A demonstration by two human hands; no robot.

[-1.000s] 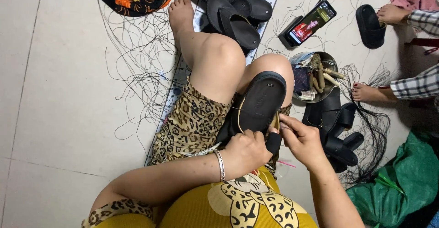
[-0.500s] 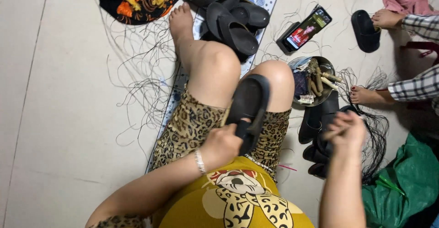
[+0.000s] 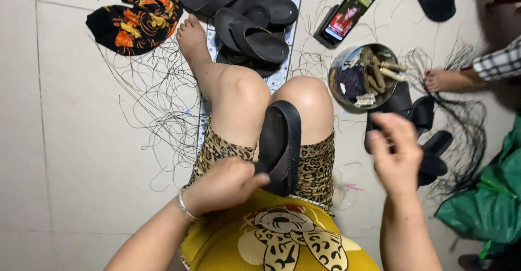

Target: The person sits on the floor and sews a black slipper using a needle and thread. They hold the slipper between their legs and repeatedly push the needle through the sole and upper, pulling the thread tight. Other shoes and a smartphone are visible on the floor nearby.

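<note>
Our left hand (image 3: 225, 183) had its fingers curled shut around the near end of a black slipper (image 3: 281, 145), the thumb pressed against its edge. The slipper stood on its side between our thighs, sole outward, its smooth rubbery rim running up toward the right knee. The left forearm came in bent from the lower left, with a thin silver bracelet (image 3: 184, 208) at the wrist.

Our right hand (image 3: 397, 156) was lifted off to the right, above the floor and apart from the slipper, back toward the camera. Its fingers were loosely spread and a little blurred; we could not tell whether they pinched a thread.

Below that hand lay a heap of black slippers (image 3: 429, 140), and just beyond it a round metal bowl (image 3: 337, 69) holding wooden-handled tools and scraps. A phone (image 3: 347, 14) with a lit screen lay on the pale tiled floor past the bowl. More black slippers (image 3: 244, 18) were stacked beyond our left foot, beside a crumpled black and orange cloth (image 3: 133, 16). Fine dark threads (image 3: 146, 97) sprawled over the tiles. At the right edge another person's hand (image 3: 442, 80) rested by a tangle of thread, and a green bag (image 3: 488, 206) lay slumped nearer to us.
</note>
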